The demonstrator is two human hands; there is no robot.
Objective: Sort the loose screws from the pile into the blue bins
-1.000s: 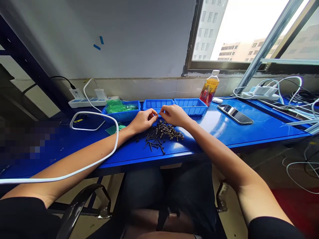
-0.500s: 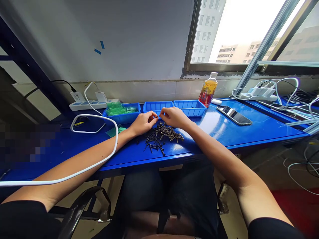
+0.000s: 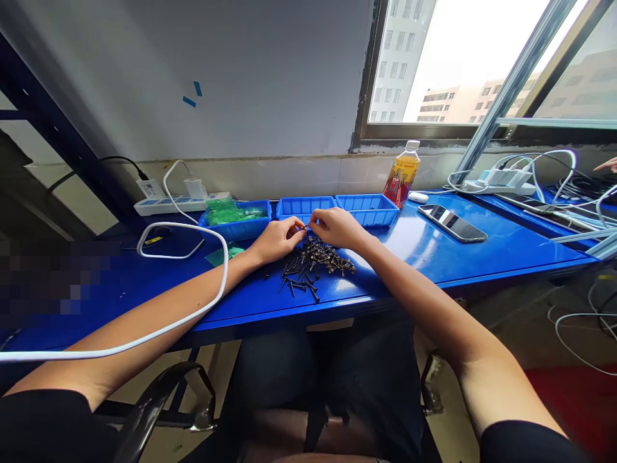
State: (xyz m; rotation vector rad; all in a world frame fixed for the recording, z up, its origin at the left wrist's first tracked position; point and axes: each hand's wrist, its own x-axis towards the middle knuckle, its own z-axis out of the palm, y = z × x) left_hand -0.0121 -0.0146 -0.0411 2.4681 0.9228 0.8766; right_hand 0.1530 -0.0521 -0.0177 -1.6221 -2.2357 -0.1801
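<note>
Above a pile of dark screws [image 3: 330,256], my left hand [image 3: 278,239] and my right hand [image 3: 336,227] meet fingertip to fingertip. Both are closed in a pinch on one small, thin screw [image 3: 306,226], mostly covered by the fingers. Some longer black screws [image 3: 301,283] lie loose at the near side of the pile. Just behind my hands stand two blue bins, a middle one [image 3: 304,204] and a right one [image 3: 369,209]; the right bin holds a few small dark bits. A third blue bin [image 3: 241,229] on the left contains green plastic bags [image 3: 231,211].
Green bags [image 3: 224,254] lie beside my left forearm, and a white cable [image 3: 226,257] loops over it. A drink bottle [image 3: 402,175] and a phone [image 3: 453,223] are on the blue table [image 3: 424,257]. Power strips sit at both sides. Another person's hand [image 3: 606,165] shows at the right edge.
My hands stay almost still, pinching at the same spot over the pile. Another person's hand has come into view at the far right edge.
</note>
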